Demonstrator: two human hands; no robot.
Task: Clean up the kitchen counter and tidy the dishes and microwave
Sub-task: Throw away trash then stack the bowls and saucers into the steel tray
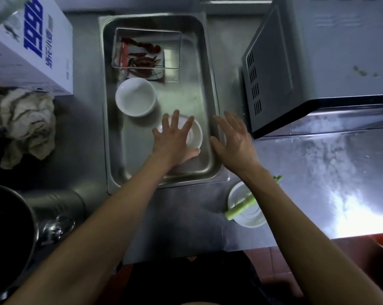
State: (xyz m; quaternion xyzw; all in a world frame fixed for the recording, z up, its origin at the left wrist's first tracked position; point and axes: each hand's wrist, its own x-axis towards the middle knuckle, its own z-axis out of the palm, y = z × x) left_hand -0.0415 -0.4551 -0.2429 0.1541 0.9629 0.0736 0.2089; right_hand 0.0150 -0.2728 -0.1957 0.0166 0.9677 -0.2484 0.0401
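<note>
Bowl [193, 134] under the spread left hand [175, 139] looks fragile and slick, best gripped by its rim; right hand [234, 139] hovers spread beside it.

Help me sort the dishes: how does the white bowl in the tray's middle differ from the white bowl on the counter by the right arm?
The tray bowl sits inside the steel tray and looks empty; the counter bowl stands outside on the counter, with a green stalk lying across it. The tray bowl is unobstructed; the counter bowl is partly hidden by the forearm. Both are white, round and upright.
</note>
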